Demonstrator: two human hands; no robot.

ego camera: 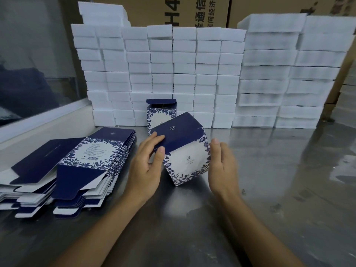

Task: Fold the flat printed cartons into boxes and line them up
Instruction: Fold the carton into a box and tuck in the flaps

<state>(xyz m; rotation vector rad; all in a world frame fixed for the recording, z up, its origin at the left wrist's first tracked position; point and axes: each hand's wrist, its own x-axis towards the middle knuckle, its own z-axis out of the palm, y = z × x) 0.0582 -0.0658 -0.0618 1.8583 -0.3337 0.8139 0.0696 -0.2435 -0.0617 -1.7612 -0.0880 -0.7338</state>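
Cartons are the matter in hand, and one half-formed carton [184, 151] is held tilted between the two hands, just above the steel table [269, 180]. Its lower corner is seen close to the tabletop, though contact cannot be confirmed. The long axis is leaned away from the person and toward the left, with the dark blue top flap [177, 132] at the far, upper end. The left hand [146, 166] is curled round the carton's left edge, thumb laid on the front panel and fingertips pressed on the blue flap. The right hand [221, 166] is held flat and spread, fingers straight, just beside the carton's right face; whether it touches cannot be told. The left hand is therefore judged the controlling one, and the next move is judged to depend on the carton being swung upright about its lower corner.

To the left, a fanned stack of flat cartons [77, 164] is laid on the table. Farther off, directly behind the held carton, one finished box [160, 114] is stood upright with its lid open. Beyond it, a wall of white foam blocks [192, 74] is stacked.
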